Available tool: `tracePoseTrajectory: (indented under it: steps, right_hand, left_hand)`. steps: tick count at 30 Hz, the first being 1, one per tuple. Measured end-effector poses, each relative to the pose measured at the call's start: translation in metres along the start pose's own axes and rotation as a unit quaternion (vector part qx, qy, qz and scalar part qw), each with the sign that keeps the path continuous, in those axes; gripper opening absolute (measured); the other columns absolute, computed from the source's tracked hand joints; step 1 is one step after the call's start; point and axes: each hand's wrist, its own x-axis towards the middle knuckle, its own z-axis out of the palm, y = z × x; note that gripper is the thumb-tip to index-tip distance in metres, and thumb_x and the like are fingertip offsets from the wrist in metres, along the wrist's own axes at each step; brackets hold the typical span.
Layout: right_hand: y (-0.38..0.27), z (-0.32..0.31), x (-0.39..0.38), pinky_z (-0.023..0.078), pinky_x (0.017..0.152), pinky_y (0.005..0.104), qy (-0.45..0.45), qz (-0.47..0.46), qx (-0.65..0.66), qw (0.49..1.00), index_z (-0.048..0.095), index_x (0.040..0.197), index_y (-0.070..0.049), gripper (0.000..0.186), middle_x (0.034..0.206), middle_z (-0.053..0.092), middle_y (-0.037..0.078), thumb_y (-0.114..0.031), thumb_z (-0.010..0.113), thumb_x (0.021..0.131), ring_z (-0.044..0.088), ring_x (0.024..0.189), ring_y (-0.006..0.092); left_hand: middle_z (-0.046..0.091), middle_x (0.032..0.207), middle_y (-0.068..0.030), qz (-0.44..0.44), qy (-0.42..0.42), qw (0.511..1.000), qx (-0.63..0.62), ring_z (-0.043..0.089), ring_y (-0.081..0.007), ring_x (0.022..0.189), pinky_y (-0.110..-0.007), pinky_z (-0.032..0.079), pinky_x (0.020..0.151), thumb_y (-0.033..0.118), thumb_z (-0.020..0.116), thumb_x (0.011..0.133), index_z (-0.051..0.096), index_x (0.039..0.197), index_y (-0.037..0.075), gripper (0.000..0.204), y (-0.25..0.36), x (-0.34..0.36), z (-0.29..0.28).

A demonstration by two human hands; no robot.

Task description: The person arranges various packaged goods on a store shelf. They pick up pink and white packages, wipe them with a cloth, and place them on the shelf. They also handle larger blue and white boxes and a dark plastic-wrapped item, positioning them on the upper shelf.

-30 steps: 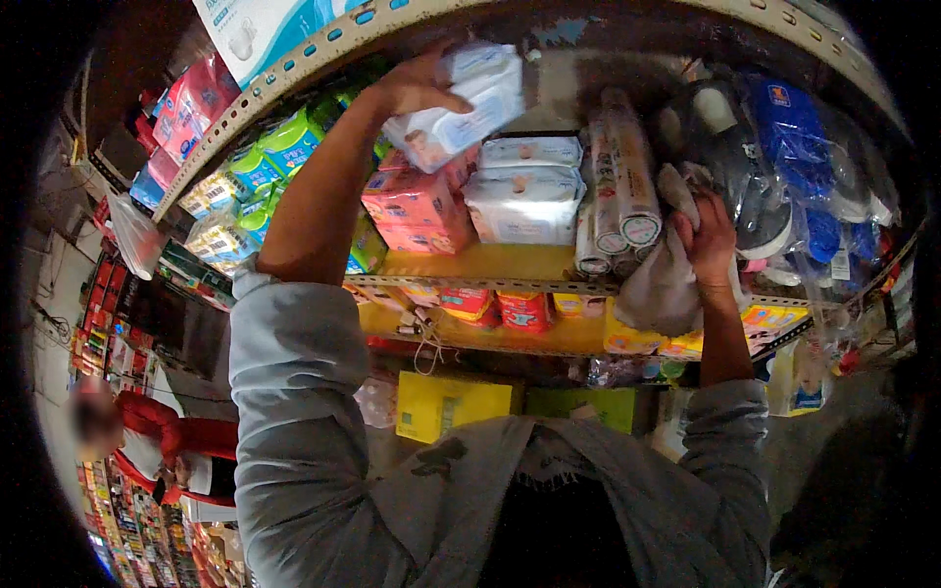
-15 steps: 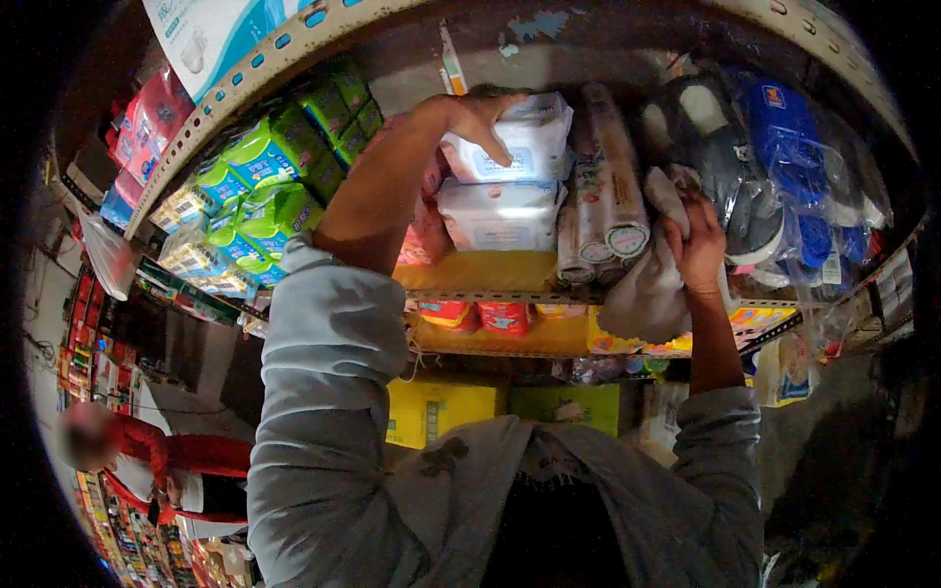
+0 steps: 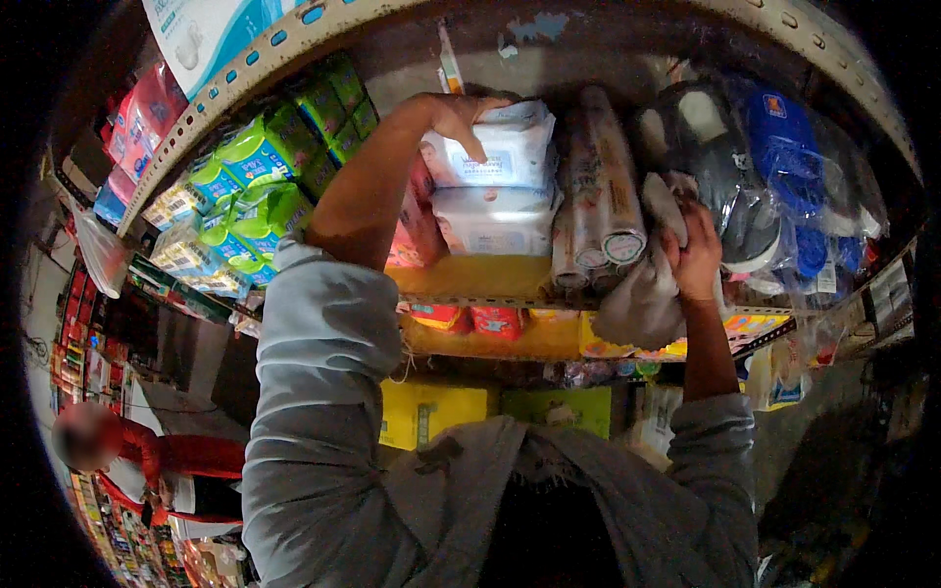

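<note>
A person in red (image 3: pixel 147 456) is at the far left, beyond the shelving. Green-and-blue soft packs (image 3: pixel 260 211) stand in stacks on the shelf (image 3: pixel 480 274), left of the raised left forearm. That arm reaches up and inward with its elbow bent, and its left hand (image 3: pixel 459 120) clasps the upper left corner of the upper white wipes pack (image 3: pixel 510 152), thumb over the front, other fingers along the top and partly hidden. The pack rests on the lower white wipes pack (image 3: pixel 495 220); its labelled face turns toward the person, and its long axis runs left to right. Pink packs (image 3: pixel 412 235) sit just left of this stack. To its right lie plastic-wrapped rolls (image 3: pixel 613 186), round ends toward the person, long axes running from front to back. Next, a grey cloth (image 3: pixel 642 304) droops over the shelf's front edge, bunched in the right hand (image 3: pixel 696 255), which is well apart from the left; its forearm rises almost vertically. Bagged dark shoes (image 3: pixel 711 137) and blue slippers (image 3: pixel 784 147) lie farther right.
</note>
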Motion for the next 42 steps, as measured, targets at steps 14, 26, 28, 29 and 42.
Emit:
tracePoseTrajectory:
  steps: [14, 26, 28, 29, 42]
  right_hand:
    - [0.003, 0.005, 0.002, 0.048, 0.068, 0.0361, 0.04, -0.035, -0.001, 0.999, 0.055, 0.101, -0.002, 0.036, 0.102, 0.055, 0.015, -0.022, 0.065, 0.073, 0.058, 0.084, 0.0334]
    - [0.001, 0.008, 0.003, 0.049, 0.063, 0.0368, 0.037, -0.033, -0.03, 0.998, 0.056, 0.102, -0.005, 0.036, 0.1, 0.056, 0.015, -0.027, 0.063, 0.075, 0.058, 0.08, 0.0333]
    - [0.002, 0.007, 0.0, 0.049, 0.063, 0.0369, 0.038, -0.031, -0.035, 0.998, 0.056, 0.102, -0.006, 0.036, 0.1, 0.057, 0.014, -0.028, 0.063, 0.075, 0.059, 0.08, 0.0329]
    - [0.003, 0.007, 0.001, 0.049, 0.063, 0.0369, 0.039, -0.032, -0.034, 0.998, 0.056, 0.101, -0.006, 0.036, 0.1, 0.057, 0.014, -0.029, 0.063, 0.074, 0.059, 0.081, 0.0327]
    - [0.005, 0.01, -0.002, 0.049, 0.067, 0.0353, 0.056, -0.025, -0.039, 0.997, 0.057, 0.099, -0.006, 0.037, 0.103, 0.057, 0.014, -0.032, 0.063, 0.074, 0.059, 0.084, 0.0305]
  left_hand:
    - [0.048, 0.121, -0.0141, -0.105, 0.318, 0.929, -0.158, 0.043, -0.0241, 0.113, -0.034, 0.032, 0.095, 0.065, 0.039, 0.078, 0.046, 0.123, 0.012, 0.07, 0.013, -0.04, 0.014]
    - [0.045, 0.124, -0.0154, -0.131, 0.345, 0.927, 0.068, 0.042, -0.0308, 0.116, -0.035, 0.031, 0.097, 0.068, 0.029, 0.077, 0.045, 0.124, 0.014, 0.073, -0.023, -0.003, 0.051]
    - [0.044, 0.125, -0.0149, -0.139, 0.364, 0.92, 0.055, 0.04, -0.0306, 0.117, -0.037, 0.03, 0.098, 0.068, 0.029, 0.078, 0.045, 0.124, 0.015, 0.072, -0.019, -0.005, 0.049]
    - [0.043, 0.126, -0.0143, -0.155, 0.378, 0.912, 0.036, 0.038, -0.0301, 0.118, -0.038, 0.029, 0.098, 0.068, 0.028, 0.078, 0.045, 0.124, 0.015, 0.072, -0.013, -0.008, 0.047]
    - [0.038, 0.131, -0.0109, -0.135, 0.448, 0.855, 0.224, 0.028, -0.0303, 0.124, -0.048, 0.026, 0.099, 0.051, 0.039, 0.083, 0.041, 0.126, 0.017, 0.055, 0.017, -0.031, 0.083]
